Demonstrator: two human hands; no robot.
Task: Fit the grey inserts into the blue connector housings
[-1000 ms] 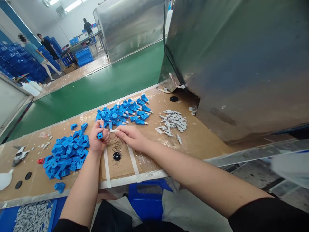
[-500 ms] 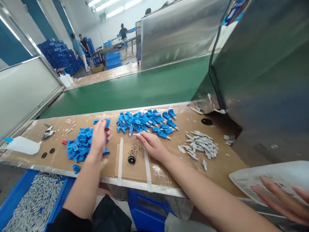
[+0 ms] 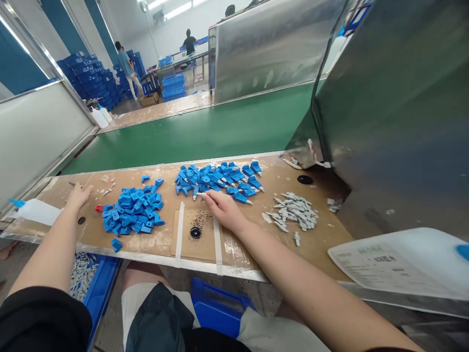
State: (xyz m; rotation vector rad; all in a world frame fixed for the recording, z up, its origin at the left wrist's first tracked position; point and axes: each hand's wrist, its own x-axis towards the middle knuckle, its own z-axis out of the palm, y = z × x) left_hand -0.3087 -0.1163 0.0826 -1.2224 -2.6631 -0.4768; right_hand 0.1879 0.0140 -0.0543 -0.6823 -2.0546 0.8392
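Label [image 3: 377, 264] on R btl [image 3: 417, 261]: print too blurry to read.

Blue pieces [image 3: 134, 210], pale grey parts [image 3: 298, 210], green belt [image 3: 205, 132], brown cardboard [image 3: 198, 250] flecked black, white tape [image 3: 179, 232]

A loose black short sleeve [image 3: 44, 315] sits at 8 o'clock, its hem circling the bare left forearm [image 3: 51, 254]. Black fabric [image 3: 216, 340] shows at 6, pale shorts [image 3: 129, 300] and creased dark-slate cloth [image 3: 159, 315] toward 7.

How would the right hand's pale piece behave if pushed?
The pale piece juts straight from the right hand, so it's probably stiff. Being small, it's likely light. Similar pieces heaped nearby look irregular, so rolling seems unlikely.
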